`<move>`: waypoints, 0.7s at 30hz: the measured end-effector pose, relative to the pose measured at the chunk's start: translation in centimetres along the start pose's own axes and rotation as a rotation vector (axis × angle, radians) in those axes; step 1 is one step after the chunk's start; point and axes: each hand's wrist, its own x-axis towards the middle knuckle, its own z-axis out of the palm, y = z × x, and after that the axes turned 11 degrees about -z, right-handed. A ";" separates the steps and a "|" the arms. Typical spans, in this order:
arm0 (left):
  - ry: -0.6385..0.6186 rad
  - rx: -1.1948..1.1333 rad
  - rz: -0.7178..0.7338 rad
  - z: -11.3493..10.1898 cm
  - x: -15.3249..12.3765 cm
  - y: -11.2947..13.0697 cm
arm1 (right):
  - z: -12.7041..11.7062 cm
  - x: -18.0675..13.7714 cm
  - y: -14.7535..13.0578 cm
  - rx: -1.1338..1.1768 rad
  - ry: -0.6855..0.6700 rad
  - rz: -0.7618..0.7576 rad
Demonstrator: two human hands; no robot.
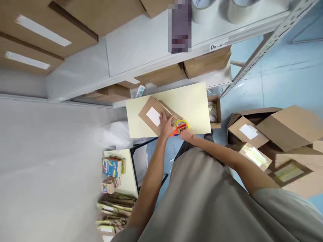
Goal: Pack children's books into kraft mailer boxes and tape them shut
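A flat brown cardboard box (151, 112) with a white label lies on a pale yellow table (194, 101). My left hand (166, 125) presses flat on the box's near end, fingers spread. My right hand (186, 133) is closed round a red and orange tape dispenser (179, 127) carrying a yellowish roll, held against the box's near edge beside the left hand.
Grey metal shelving (141, 57) with cardboard boxes stands behind the table. A heap of cardboard boxes (277, 134) lies on the blue floor at the right. A small open box (214, 111) sits by the table's right end. Packets and small cartons (112, 171) crowd a low surface at the left.
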 end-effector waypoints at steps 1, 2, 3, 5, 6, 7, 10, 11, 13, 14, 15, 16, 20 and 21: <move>0.000 -0.006 -0.003 0.2 0.0 0.1 | 0.0 -0.9 0.2 -0.003 -0.028 -0.007; 0.001 -0.016 -0.004 0.4 0.0 0.3 | 0.0 -2.0 0.5 -0.007 -0.064 -0.019; 0.005 -0.031 -0.004 0.7 0.0 0.6 | -0.1 -3.2 0.9 -0.007 -0.097 -0.029; 0.015 -0.061 -0.004 1.1 -0.1 1.1 | -0.5 -5.7 2.1 0.005 -0.147 -0.026; 0.019 -0.074 -0.004 1.4 -0.2 1.3 | -0.8 -7.0 3.0 0.015 -0.159 -0.001; 0.021 -0.083 -0.002 1.6 -0.4 1.5 | -1.2 -8.3 4.1 0.026 -0.162 0.035; 0.021 -0.096 0.012 2.0 -0.9 1.6 | -3.1 -11.4 8.2 0.009 -0.141 0.159; 0.023 -0.097 0.017 2.1 -1.0 1.5 | -4.0 -12.1 9.6 -0.009 -0.134 0.192; 0.029 -0.097 0.026 2.1 -1.3 1.4 | -5.8 -12.4 11.8 -0.030 -0.095 0.216; 0.033 -0.097 0.030 2.1 -1.4 1.4 | -6.7 -12.1 12.4 -0.038 -0.086 0.220; 0.037 -0.096 0.035 2.1 -1.5 1.3 | -7.5 -11.4 12.8 -0.049 -0.083 0.224; 0.039 -0.097 0.043 2.1 -1.6 1.3 | -8.3 -10.4 12.9 -0.055 -0.087 0.229; 0.036 -0.121 0.090 2.4 -2.2 1.3 | -9.9 -5.4 11.0 -0.015 -0.107 0.239; 0.041 -0.138 0.098 2.6 -2.4 1.2 | -10.0 -4.3 10.2 0.013 -0.111 0.245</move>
